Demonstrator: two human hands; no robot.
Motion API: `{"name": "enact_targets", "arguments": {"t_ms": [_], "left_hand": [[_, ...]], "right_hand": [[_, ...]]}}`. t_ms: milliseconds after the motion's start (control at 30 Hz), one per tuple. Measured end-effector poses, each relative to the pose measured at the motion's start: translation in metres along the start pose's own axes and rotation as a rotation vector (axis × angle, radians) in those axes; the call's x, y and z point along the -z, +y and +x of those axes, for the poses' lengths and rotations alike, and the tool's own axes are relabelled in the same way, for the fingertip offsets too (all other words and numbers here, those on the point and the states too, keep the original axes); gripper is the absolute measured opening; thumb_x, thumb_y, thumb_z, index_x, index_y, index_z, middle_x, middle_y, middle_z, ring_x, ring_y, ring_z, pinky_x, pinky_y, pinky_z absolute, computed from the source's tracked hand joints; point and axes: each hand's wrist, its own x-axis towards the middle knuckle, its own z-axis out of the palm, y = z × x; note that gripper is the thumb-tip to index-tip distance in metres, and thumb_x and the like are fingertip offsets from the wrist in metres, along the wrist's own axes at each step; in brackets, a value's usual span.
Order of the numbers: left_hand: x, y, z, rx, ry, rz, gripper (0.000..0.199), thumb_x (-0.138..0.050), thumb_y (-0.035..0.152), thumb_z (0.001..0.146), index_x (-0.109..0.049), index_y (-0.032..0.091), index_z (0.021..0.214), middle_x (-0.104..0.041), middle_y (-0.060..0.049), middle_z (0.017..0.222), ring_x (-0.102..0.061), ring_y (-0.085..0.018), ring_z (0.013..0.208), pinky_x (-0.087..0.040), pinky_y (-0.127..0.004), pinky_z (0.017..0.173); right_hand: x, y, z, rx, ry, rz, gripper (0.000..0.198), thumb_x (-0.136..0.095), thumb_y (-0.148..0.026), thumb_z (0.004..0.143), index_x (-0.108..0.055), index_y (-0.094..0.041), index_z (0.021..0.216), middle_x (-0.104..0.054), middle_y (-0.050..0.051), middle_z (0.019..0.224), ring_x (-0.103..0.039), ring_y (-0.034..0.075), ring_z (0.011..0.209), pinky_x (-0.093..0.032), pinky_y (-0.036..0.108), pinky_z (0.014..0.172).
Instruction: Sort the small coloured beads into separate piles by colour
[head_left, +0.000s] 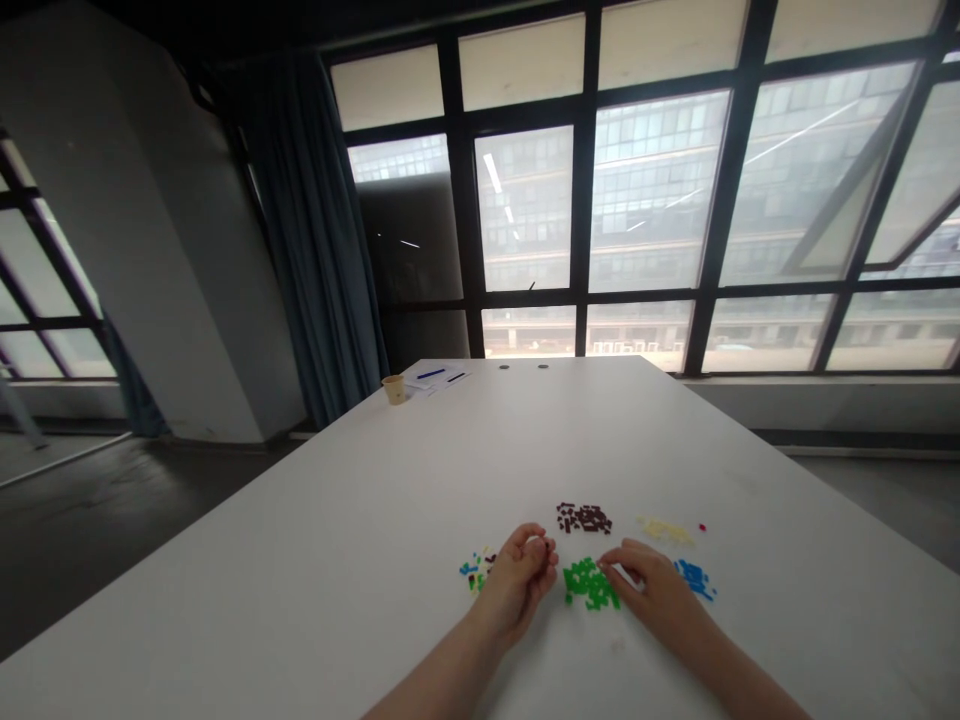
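Note:
My left hand [521,575] is curled closed between the mixed pile and the green pile, palm turned up. A small dark brown piece [548,545] shows among its fingers; anything deeper in the palm is hidden. At the right edge of the green pieces [589,583], my right hand [649,580] has thumb and fingertips pinched together. Whatever is in that pinch is too small to make out. Partly behind my left hand lies a mixed pile of small colored pieces [472,572]. Dark brown pieces [585,518] lie beyond the green ones.
Pale yellow pieces [666,530] and one red piece [702,527] lie beyond my right hand, blue pieces [696,578] to its right. The white table [540,430] also bears a paper cup [394,390], papers with pens [435,380] and two round discs [543,367] at its far end.

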Motion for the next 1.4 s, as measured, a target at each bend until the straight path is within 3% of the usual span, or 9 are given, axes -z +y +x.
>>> {"name": "enact_targets", "arguments": {"t_ms": [300,600,900,1167,1400], "left_hand": [[0.0,-0.006,0.0,0.008,0.041,0.121,0.03,-0.07,0.024,0.063,-0.047,0.015,0.081,-0.059,0.0,0.07,-0.055,-0.004,0.059,-0.045,-0.014,0.058],[0.003,-0.009,0.003,-0.088,-0.061,0.148,0.021,-0.063,0.026,0.071,-0.048,0.016,0.082,-0.055,0.003,0.069,-0.051,-0.003,0.06,-0.041,-0.014,0.059],[0.001,-0.011,0.002,-0.09,-0.091,0.182,0.029,-0.07,0.024,0.062,-0.049,0.017,0.082,-0.057,0.003,0.07,-0.051,-0.005,0.06,-0.038,-0.017,0.06],[0.009,-0.019,0.005,-0.035,-0.2,0.336,0.038,-0.073,0.028,0.057,-0.049,0.016,0.084,-0.061,0.0,0.065,-0.053,-0.009,0.058,-0.035,-0.021,0.058],[0.009,-0.017,0.005,-0.082,-0.19,0.469,0.036,-0.073,0.026,0.057,-0.048,0.015,0.081,-0.062,0.001,0.058,-0.049,-0.007,0.052,-0.033,-0.02,0.055]], "right_hand": [[0.003,-0.007,-0.001,0.024,-0.006,0.003,0.029,-0.04,-0.034,0.08,-0.065,-0.02,0.076,-0.052,0.002,0.063,-0.049,0.014,0.061,-0.038,0.026,0.06],[0.005,-0.012,-0.004,0.113,0.075,0.063,0.027,-0.041,-0.033,0.082,-0.064,-0.02,0.079,-0.053,0.003,0.066,-0.05,0.014,0.065,-0.04,0.026,0.063],[0.002,-0.027,-0.007,0.248,0.196,0.086,0.02,-0.044,-0.026,0.082,-0.063,-0.02,0.087,-0.053,0.004,0.071,-0.05,0.015,0.071,-0.041,0.026,0.066],[-0.009,-0.032,-0.008,0.314,0.175,0.058,0.016,-0.051,-0.025,0.079,-0.064,-0.024,0.088,-0.05,0.002,0.068,-0.048,0.014,0.069,-0.041,0.026,0.063],[-0.013,-0.03,-0.008,0.309,0.178,0.054,0.015,-0.053,-0.024,0.078,-0.067,-0.023,0.083,-0.052,0.003,0.067,-0.048,0.014,0.069,-0.04,0.027,0.062]]}}
